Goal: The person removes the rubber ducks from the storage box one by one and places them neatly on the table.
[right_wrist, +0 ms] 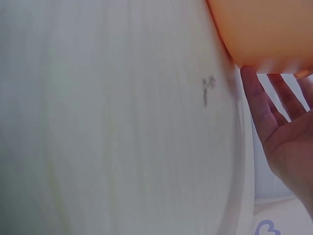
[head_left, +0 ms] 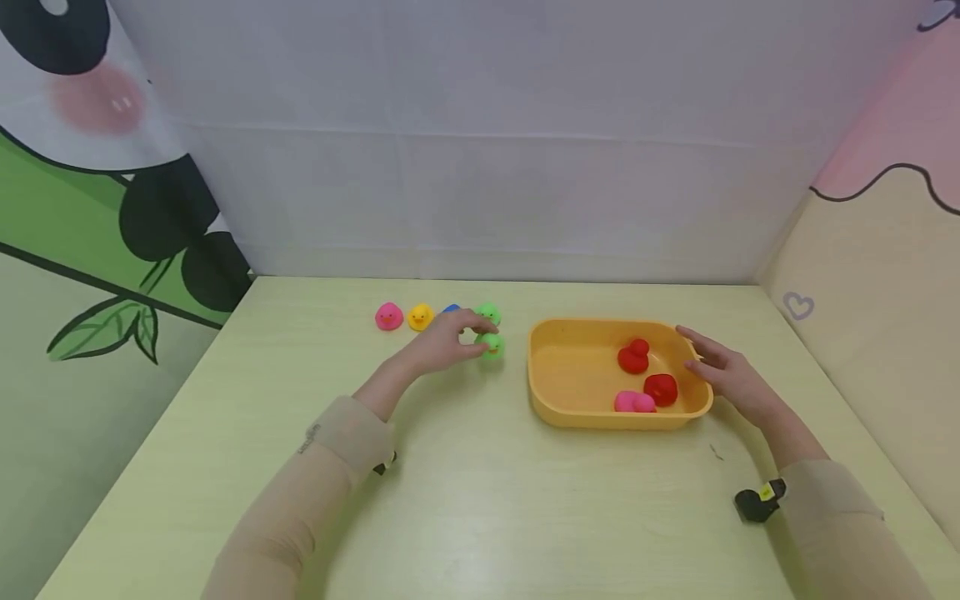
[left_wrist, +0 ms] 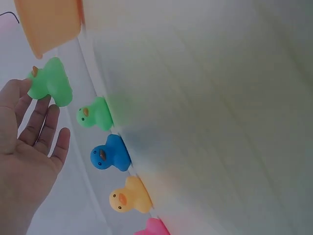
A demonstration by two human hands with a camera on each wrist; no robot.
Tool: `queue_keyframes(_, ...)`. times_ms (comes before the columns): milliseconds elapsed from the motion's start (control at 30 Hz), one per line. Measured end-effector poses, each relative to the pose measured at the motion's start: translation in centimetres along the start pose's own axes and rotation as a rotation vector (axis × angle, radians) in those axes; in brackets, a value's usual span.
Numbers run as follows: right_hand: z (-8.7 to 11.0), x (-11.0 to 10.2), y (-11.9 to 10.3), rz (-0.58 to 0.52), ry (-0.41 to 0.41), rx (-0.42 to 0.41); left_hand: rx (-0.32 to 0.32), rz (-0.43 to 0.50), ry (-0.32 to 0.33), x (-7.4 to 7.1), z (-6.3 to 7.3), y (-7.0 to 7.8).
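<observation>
My left hand [head_left: 444,343] pinches a green rubber duck [head_left: 492,346] between thumb and fingertips; the left wrist view shows this duck [left_wrist: 51,83] lifted off the table. Just behind it, another green duck [head_left: 489,312] stands on the table. A blue duck [left_wrist: 111,152], mostly hidden by the hand in the head view, stands beside that one, followed by a yellow duck [head_left: 420,317] and a pink duck [head_left: 388,316]. With fairly straight fingers, my right hand [head_left: 729,380] touches the right end of a yellow-orange plastic bin [head_left: 573,367].
Inside the bin lie a red duck [head_left: 633,358], a second red duck [head_left: 661,390] and a pink one [head_left: 634,402], all toward its right side. A white cloth wall [head_left: 495,200] rises behind the pale table [head_left: 480,508]; printed panels flank both sides.
</observation>
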State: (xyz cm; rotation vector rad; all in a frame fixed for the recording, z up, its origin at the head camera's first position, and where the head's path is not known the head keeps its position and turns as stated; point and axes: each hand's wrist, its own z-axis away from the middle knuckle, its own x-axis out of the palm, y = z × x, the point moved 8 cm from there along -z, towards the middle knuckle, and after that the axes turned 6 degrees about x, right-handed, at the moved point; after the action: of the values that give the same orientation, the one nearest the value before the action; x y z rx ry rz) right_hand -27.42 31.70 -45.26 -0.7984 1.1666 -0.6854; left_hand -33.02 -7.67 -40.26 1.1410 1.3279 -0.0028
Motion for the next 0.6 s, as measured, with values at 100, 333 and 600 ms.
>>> queue_keyframes(100,-0.1,0.0,0.0,-0.004,-0.001,-0.002,-0.016,-0.025,-0.017,0.1,0.0,-0.6)
queue_keyframes(333,-0.3,0.0,0.4,-0.007,-0.002,-0.004,-0.038,-0.038,-0.059,0.9,-0.3,-2.0)
queue_keyframes(600,-0.5,0.0,0.7,-0.011,-0.001,-0.009,-0.051,-0.05,-0.097,1.8,-0.8,-3.2)
